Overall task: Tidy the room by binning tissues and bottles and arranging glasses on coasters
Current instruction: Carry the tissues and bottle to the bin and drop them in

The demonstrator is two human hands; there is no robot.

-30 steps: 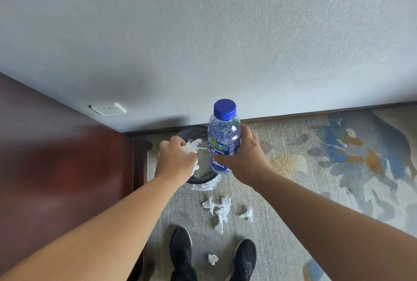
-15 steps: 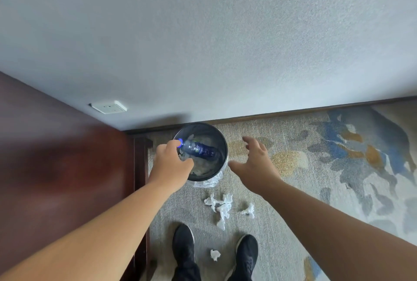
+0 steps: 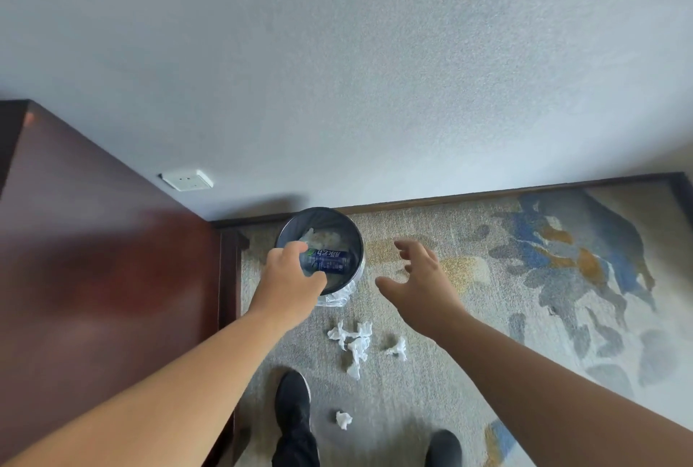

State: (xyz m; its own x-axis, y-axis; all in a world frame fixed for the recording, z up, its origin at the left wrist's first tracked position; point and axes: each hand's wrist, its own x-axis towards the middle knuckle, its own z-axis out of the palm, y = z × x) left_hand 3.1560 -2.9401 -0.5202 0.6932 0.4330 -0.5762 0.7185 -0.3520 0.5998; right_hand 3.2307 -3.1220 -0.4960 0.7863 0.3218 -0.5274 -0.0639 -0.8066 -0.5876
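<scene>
The bottle [image 3: 329, 261] lies on its side inside the bin [image 3: 358, 241], on the carpet [image 3: 431, 391] by the wall [image 3: 375, 91]. The left hand [image 3: 288, 279] hangs over the rim with fingers curled; whether they grip anything I cannot tell. The right hand [image 3: 422, 281] hovers beside the bin, fingers spread, holding nothing. Crumpled tissues [image 3: 352, 341] lie on the carpet nearby

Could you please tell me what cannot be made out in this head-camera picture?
Head view: whether the left hand holds anything; its curled fingers face away from the camera.
Head view: the cap end of the bottle, hidden behind that hand.
Head view: the label text on the bottle, too small to read.
Head view: the right shoe, cut off by the bottom edge.
</scene>
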